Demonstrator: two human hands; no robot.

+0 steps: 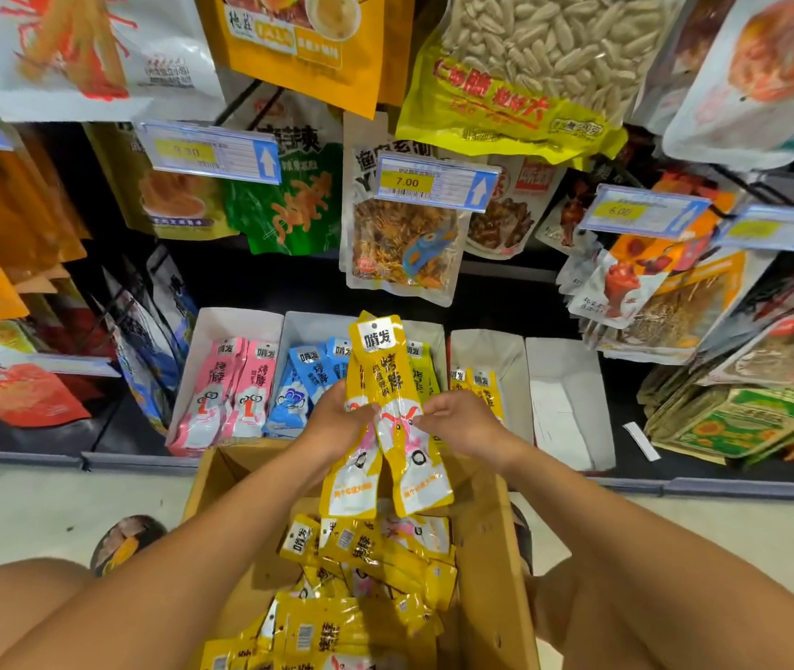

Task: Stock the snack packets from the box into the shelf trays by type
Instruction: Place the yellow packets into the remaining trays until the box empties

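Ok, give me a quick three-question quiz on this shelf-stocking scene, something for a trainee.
1. True or false: the left hand and right hand together hold yellow packets above the cardboard box.
2. The leftmost tray holds packets of which colour? A pink, B blue, C green.
3. Fill in: the rightmost tray holds ___ packets.
Key: 1 true; 2 A; 3 no.

Before you, the dark bottom shelf (119, 427) carries a row of white trays (487, 345) side by side, a loose white slip (641, 442) just to their right, and flat stacked bags (733, 423) at the far right. Your cardboard box (482, 548) stands on the pale floor (22, 515), close up by the shelf's front edge.
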